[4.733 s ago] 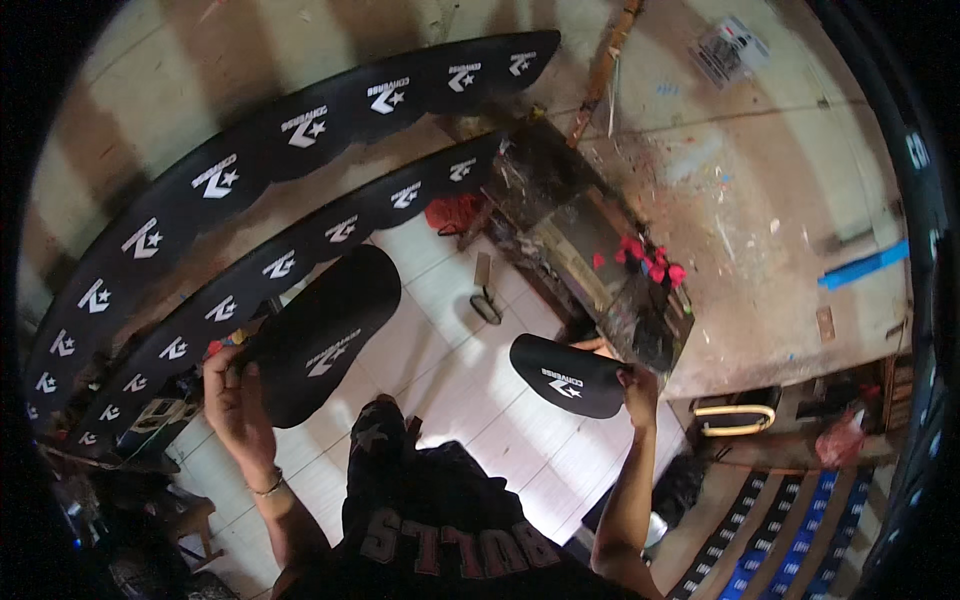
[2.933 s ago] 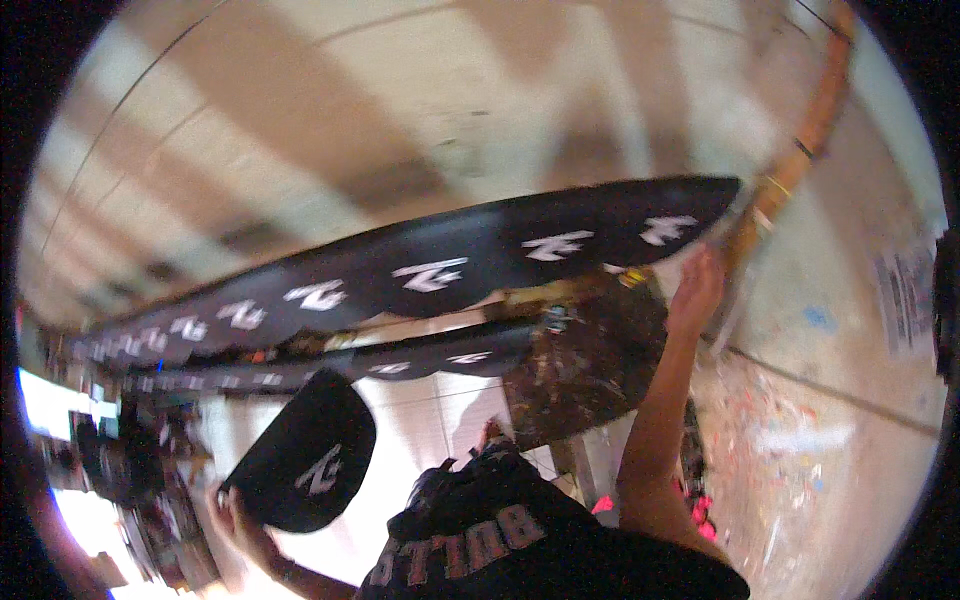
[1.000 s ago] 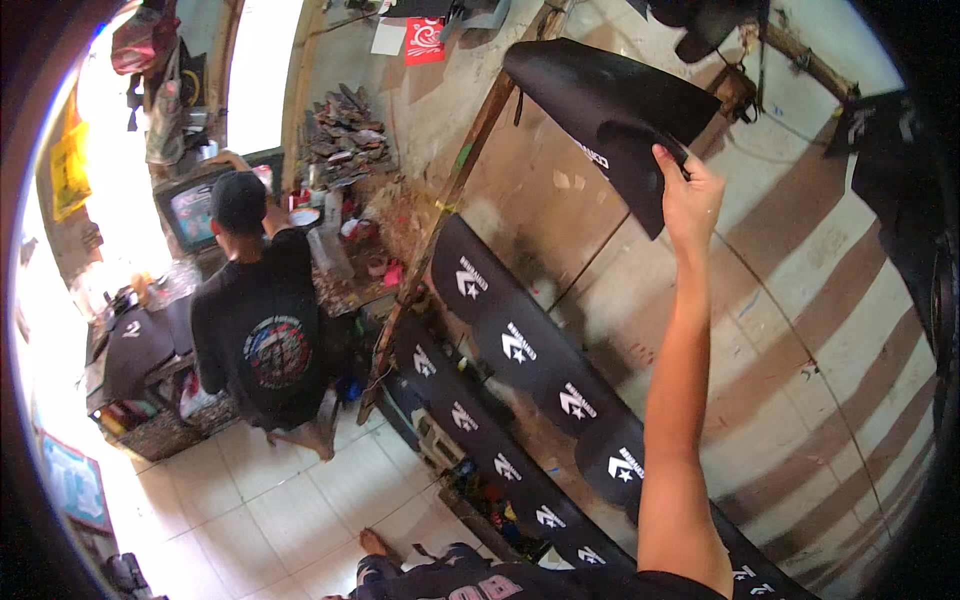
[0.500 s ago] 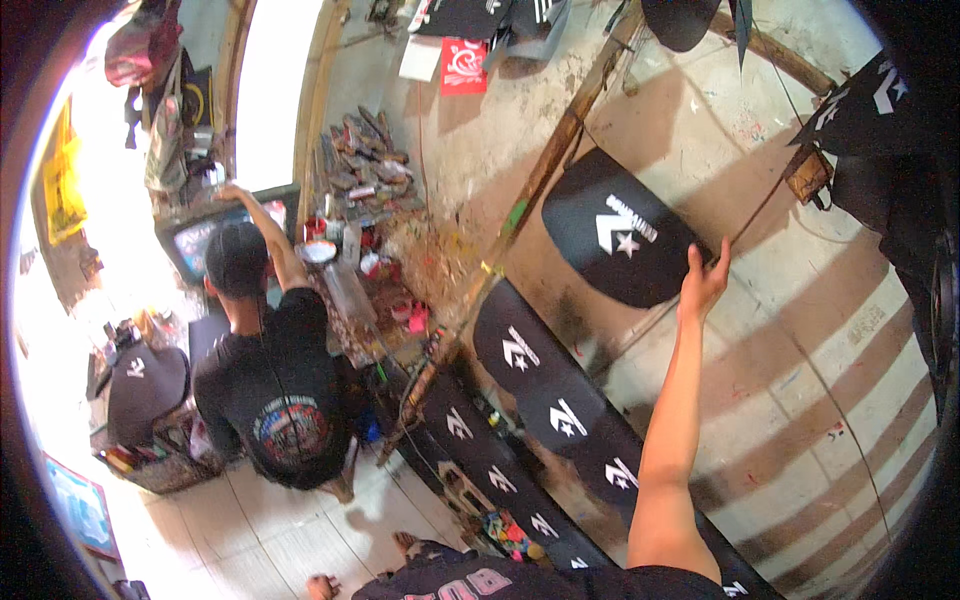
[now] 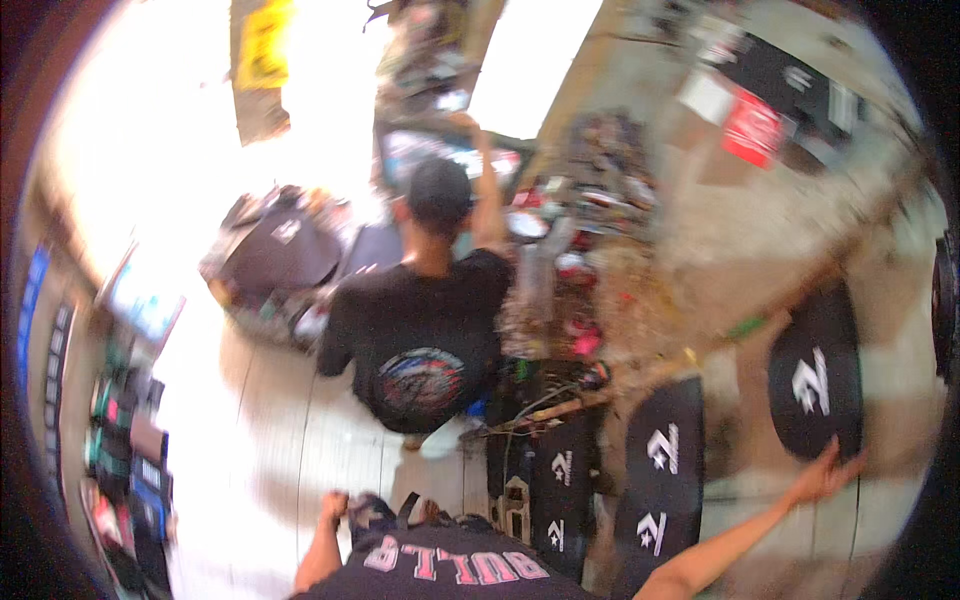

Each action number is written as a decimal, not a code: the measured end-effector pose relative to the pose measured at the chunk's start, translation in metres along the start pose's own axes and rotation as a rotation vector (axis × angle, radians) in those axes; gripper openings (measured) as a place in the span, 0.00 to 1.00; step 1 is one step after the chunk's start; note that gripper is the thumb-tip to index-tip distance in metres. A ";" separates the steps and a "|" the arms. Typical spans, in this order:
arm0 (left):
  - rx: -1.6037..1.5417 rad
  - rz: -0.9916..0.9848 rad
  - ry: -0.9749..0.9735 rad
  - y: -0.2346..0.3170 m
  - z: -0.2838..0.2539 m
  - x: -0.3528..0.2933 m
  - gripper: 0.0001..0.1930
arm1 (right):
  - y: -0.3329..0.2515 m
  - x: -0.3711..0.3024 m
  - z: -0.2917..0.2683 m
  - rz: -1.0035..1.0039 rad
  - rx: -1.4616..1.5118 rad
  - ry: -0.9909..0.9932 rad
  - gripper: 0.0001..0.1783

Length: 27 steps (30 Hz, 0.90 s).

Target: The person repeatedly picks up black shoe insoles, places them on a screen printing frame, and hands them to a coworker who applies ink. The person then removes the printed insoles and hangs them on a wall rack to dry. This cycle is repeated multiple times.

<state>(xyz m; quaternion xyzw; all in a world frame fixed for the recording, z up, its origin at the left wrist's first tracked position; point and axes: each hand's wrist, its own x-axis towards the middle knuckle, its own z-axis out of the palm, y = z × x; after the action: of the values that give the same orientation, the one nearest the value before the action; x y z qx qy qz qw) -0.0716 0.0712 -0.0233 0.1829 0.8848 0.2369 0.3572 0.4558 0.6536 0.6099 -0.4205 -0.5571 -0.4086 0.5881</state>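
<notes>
The right hand (image 5: 826, 474) is loosening its pinch; the black rounded panel (image 5: 818, 372) is now hanging by the wooden pole (image 5: 745, 327)!

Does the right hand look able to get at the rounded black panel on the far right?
Probably yes: the right hand, fingers spread, is at the lower edge of the rounded black panel, with nothing visible between them.

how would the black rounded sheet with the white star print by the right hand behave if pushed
The sheet probably has some stiffness, since its outline looks smooth and unfolded. It is likely light for its size, looking thin and flat. Being broad, it might flex if the right hand, near its lower edge, pushed.
</notes>
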 end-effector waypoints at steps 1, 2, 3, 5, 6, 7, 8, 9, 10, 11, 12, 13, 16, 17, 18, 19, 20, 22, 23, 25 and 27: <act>-0.521 -0.288 0.163 0.007 -0.003 -0.006 0.12 | -0.003 -0.014 -0.001 0.213 0.294 0.078 0.29; -0.407 -0.259 0.193 0.010 -0.012 -0.009 0.11 | -0.010 -0.026 -0.004 0.435 0.907 0.284 0.24; -0.629 -0.279 0.294 0.014 -0.015 -0.018 0.10 | -0.020 -0.037 -0.008 0.581 1.305 0.563 0.22; -0.873 -0.440 0.290 0.011 -0.033 -0.027 0.08 | -0.081 -0.091 0.007 0.377 0.438 0.597 0.19; -0.903 -0.495 0.317 0.004 -0.042 -0.031 0.08 | -0.120 -0.118 0.009 0.428 0.294 0.339 0.19; -0.975 -0.553 0.345 -0.003 -0.047 -0.034 0.07 | -0.168 -0.147 0.016 0.483 0.253 0.187 0.18; -0.972 -0.570 0.347 -0.014 -0.054 -0.037 0.08 | -0.223 -0.172 0.020 0.551 0.367 0.056 0.18; -0.998 -0.625 0.338 -0.029 -0.063 -0.038 0.08 | -0.283 -0.196 0.019 0.619 0.581 -0.138 0.17; -1.065 -0.677 0.332 -0.045 -0.070 -0.040 0.08 | -0.343 -0.214 0.019 0.659 0.634 -0.325 0.18; -1.056 -0.709 0.343 -0.060 -0.077 -0.042 0.09 | -0.407 -0.234 0.011 0.742 0.830 -0.452 0.20; -1.070 -0.731 0.362 -0.076 -0.086 -0.041 0.09 | -0.468 -0.246 0.001 0.731 0.938 -0.613 0.18; -1.092 -0.801 0.362 -0.091 -0.094 -0.042 0.09 | -0.521 -0.255 -0.012 0.698 1.017 -0.840 0.16; -1.186 -0.757 0.391 -0.136 -0.131 -0.043 0.10 | -0.670 -0.289 -0.053 0.504 1.306 -1.219 0.12; -1.200 -0.766 0.398 -0.149 -0.141 -0.048 0.10 | -0.713 -0.305 -0.065 0.415 1.382 -1.314 0.11; -1.211 -0.764 0.408 -0.159 -0.156 -0.049 0.10 | -0.747 -0.323 -0.078 0.390 1.463 -1.457 0.12; -1.222 -0.758 0.419 -0.170 -0.172 -0.048 0.10 | -0.782 -0.345 -0.090 0.392 1.434 -1.600 0.11; -1.221 -0.793 0.428 -0.179 -0.187 -0.049 0.11 | -0.813 -0.369 -0.101 0.396 1.414 -1.734 0.11; -1.263 -0.804 0.486 -0.194 -0.215 -0.051 0.12 | -0.863 -0.416 -0.118 0.257 1.353 -1.836 0.12; -1.294 -0.831 0.499 -0.200 -0.230 -0.048 0.12 | -0.881 -0.438 -0.126 0.181 1.371 -1.839 0.14; -1.318 -0.822 0.540 -0.210 -0.256 -0.044 0.12 | -0.915 -0.476 -0.133 0.100 1.310 -2.154 0.15; -1.338 -0.826 0.583 -0.214 -0.278 -0.038 0.13 | -0.945 -0.507 -0.134 0.347 1.168 -2.583 0.15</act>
<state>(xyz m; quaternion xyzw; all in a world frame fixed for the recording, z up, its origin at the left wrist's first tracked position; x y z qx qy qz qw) -0.2783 -0.2036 0.0553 -0.4749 0.6104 0.5998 0.2054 -0.4224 0.2372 0.1369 -0.2546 -0.7207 0.6144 -0.1955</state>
